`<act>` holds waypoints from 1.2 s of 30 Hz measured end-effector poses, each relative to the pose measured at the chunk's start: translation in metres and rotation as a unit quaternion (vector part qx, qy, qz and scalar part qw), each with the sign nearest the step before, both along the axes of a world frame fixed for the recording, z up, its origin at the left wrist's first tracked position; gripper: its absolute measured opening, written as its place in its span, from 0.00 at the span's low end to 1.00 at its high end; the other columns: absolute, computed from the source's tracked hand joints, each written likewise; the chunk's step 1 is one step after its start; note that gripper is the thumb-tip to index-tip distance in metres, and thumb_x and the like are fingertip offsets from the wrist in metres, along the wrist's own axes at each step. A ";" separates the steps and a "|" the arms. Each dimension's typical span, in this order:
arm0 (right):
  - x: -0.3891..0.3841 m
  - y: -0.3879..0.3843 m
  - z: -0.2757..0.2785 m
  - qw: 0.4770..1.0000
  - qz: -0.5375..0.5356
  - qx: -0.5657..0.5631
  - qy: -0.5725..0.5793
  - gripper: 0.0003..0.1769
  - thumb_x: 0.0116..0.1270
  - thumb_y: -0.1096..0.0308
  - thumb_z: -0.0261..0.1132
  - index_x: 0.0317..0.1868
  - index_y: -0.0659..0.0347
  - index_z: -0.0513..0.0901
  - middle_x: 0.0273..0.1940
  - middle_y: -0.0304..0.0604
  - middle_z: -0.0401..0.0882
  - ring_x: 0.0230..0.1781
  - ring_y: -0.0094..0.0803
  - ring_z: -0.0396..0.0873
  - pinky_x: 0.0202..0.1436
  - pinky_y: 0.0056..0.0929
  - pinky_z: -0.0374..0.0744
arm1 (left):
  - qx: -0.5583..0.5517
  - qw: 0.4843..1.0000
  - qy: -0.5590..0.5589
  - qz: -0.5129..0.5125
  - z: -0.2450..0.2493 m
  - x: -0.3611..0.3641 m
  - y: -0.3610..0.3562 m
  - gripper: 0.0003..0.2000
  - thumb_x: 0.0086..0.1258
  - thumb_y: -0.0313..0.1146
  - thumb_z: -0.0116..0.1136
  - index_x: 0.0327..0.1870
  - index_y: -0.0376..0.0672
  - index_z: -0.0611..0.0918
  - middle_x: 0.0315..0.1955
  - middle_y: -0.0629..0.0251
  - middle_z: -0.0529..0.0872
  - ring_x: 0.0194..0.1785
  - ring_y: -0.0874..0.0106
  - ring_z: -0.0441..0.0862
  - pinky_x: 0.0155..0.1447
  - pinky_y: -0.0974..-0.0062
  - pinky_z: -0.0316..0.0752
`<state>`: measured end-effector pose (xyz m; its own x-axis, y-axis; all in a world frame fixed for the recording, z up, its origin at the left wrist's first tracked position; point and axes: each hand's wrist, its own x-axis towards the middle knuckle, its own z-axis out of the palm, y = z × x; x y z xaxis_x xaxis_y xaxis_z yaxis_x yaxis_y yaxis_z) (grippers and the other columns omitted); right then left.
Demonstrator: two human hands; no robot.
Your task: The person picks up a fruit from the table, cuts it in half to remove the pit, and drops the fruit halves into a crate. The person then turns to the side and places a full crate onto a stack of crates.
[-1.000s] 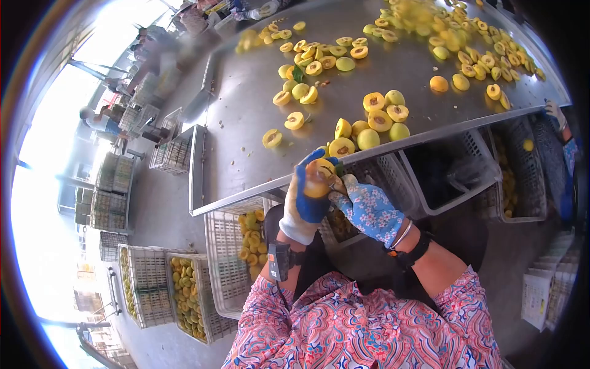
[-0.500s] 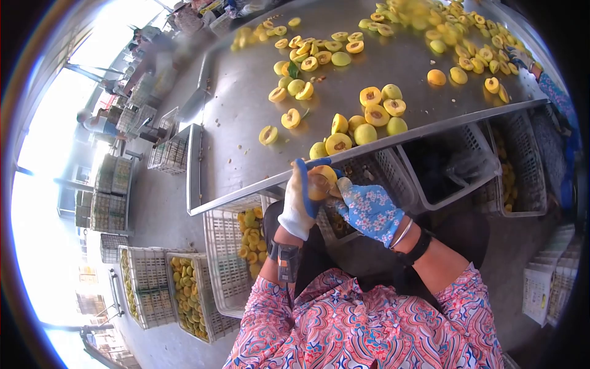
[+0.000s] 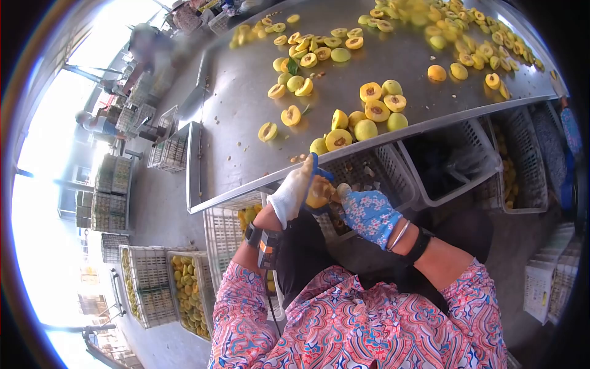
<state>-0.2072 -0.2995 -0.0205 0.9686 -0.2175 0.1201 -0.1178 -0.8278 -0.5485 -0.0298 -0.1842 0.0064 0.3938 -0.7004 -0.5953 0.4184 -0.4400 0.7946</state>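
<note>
My left hand (image 3: 292, 195), in a white glove with a blue palm side, holds a yellow peach half (image 3: 318, 192) just below the table's front edge. Its cut face looks brownish and wet, and is partly blurred. Closed beside the fruit is my right hand (image 3: 370, 215), in a blue flowered glove, its fingertips at the peach's right side. Whatever the right fingers grip is too small and blurred to name. Several peach halves and whole-looking peaches (image 3: 365, 130) lie at the edge of the metal table (image 3: 246, 166), just beyond my hands.
More halves (image 3: 319, 46) lie farther back on the table. Below its edge stand a crate with scraps (image 3: 399, 175), a dark-lined crate (image 3: 452, 163) and a crate of peaches (image 3: 212, 240). Filled crates (image 3: 150, 289) stand at left. A co-worker's sleeve (image 3: 570, 129) shows at right.
My left hand has moved slightly left and down with the peach half, turning it. My right hand stays close by. The co-worker's hand at right has drawn back from the fruit pile.
</note>
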 end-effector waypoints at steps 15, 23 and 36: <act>0.003 -0.005 -0.005 0.991 0.057 0.118 -0.011 0.16 0.71 0.62 0.58 0.47 0.70 0.74 0.32 0.62 0.80 0.33 0.57 0.81 0.35 0.50 0.78 | -0.029 0.998 -0.054 0.000 -0.006 -0.002 0.000 0.37 0.73 0.64 0.46 0.54 0.30 0.78 0.35 0.59 0.85 0.34 0.72 0.84 0.38 0.75 0.82; 0.004 -0.004 0.010 0.980 0.066 0.178 0.062 0.18 0.72 0.62 0.58 0.48 0.72 0.73 0.32 0.64 0.80 0.36 0.60 0.80 0.36 0.50 0.78 | 0.005 0.998 -0.020 0.053 -0.016 -0.001 -0.010 0.36 0.72 0.64 0.47 0.50 0.29 0.78 0.27 0.61 0.82 0.27 0.71 0.81 0.32 0.75 0.79; 0.012 0.003 -0.007 0.935 -0.002 0.353 0.022 0.16 0.72 0.67 0.54 0.52 0.69 0.79 0.41 0.66 0.79 0.40 0.58 0.80 0.44 0.51 0.77 | -0.219 0.925 -0.248 0.187 -0.041 -0.039 -0.002 0.25 0.79 0.52 0.44 0.61 0.38 0.74 0.48 0.58 0.84 0.48 0.70 0.84 0.51 0.71 0.82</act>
<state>-0.1954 -0.2969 -0.0277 0.9681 -0.2319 -0.0945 -0.1555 -0.2609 -0.9528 -0.0690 -0.1863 -0.0350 0.8053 -0.5920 0.0318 0.0127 0.0708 0.9974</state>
